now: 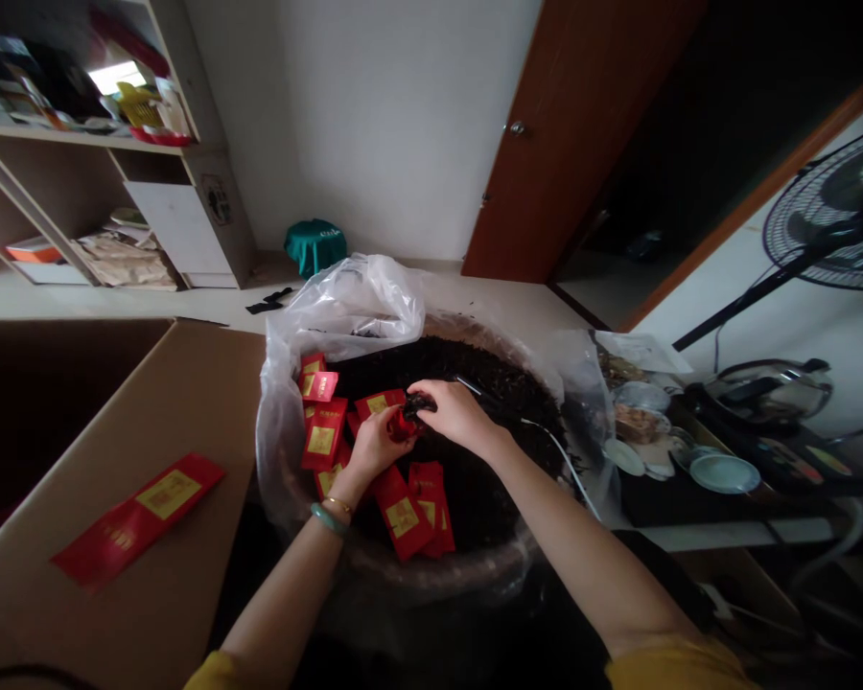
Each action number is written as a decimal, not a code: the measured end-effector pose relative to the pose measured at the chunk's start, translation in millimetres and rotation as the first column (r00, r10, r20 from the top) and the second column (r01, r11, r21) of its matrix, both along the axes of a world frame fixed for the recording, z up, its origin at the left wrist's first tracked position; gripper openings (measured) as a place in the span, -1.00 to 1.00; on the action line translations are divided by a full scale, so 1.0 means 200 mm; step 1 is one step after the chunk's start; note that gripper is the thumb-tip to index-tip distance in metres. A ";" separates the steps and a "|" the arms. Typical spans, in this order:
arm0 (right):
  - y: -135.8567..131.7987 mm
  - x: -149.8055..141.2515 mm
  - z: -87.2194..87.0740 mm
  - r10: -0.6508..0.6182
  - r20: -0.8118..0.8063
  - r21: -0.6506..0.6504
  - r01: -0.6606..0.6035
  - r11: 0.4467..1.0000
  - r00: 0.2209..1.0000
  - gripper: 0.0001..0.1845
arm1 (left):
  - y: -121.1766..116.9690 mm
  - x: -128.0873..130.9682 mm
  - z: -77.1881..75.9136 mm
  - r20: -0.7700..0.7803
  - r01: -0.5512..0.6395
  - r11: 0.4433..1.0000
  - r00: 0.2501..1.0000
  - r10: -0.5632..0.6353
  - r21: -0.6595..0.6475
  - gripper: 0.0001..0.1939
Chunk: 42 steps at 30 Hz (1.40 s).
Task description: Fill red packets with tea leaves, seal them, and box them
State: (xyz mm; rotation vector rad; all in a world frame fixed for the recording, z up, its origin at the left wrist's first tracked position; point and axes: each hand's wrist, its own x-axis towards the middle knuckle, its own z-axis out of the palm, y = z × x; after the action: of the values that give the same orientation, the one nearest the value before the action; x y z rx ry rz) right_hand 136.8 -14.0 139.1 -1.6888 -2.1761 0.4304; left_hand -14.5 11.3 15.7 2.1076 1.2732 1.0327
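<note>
My left hand [378,443] is wrapped round a red packet [403,427], whose mouth faces my right hand. Dark loose tea leaves [418,406] are pinched in the fingers of my right hand [454,414], right at that mouth. Both hands are over a large round container lined with a clear plastic bag [277,422], which holds a broad heap of dark leaves [489,479]. Several red packets with gold labels [323,436] lie on the heap, left of and below my left hand. A thin dark tool [473,387] rests on the leaves beyond my right wrist.
An open cardboard box [208,402] stands at the left, with a red packet [140,517] on its flap. To the right, a low table carries cups [724,473] and a glass kettle [769,393] beside a standing fan [834,220]. A green-covered stool [314,246] is behind.
</note>
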 end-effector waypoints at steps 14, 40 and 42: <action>0.01 0.01 0.03 0.149 0.237 -0.150 -0.116 0.982 0.960 -0.72 | -0.01 0.01 0.00 0.021 0.080 0.996 0.997 -0.079 -0.045 -0.57; 0.04 -0.05 -0.52 -0.057 0.351 -0.346 0.186 0.920 0.935 -0.42 | 0.00 0.01 -0.04 0.063 -0.014 1.000 0.998 0.013 0.019 -0.47; 0.03 -0.04 -0.53 -0.056 0.375 -0.341 0.193 0.920 0.926 -0.48 | 0.00 0.01 -0.04 0.051 -0.016 1.000 0.999 0.015 0.027 -0.46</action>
State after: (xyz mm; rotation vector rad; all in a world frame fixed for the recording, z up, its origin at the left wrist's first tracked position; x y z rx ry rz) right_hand 128.5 -7.8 33.3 -2.2578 -2.3228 0.5674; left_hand -13.3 11.7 7.1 2.0813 1.2598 1.1090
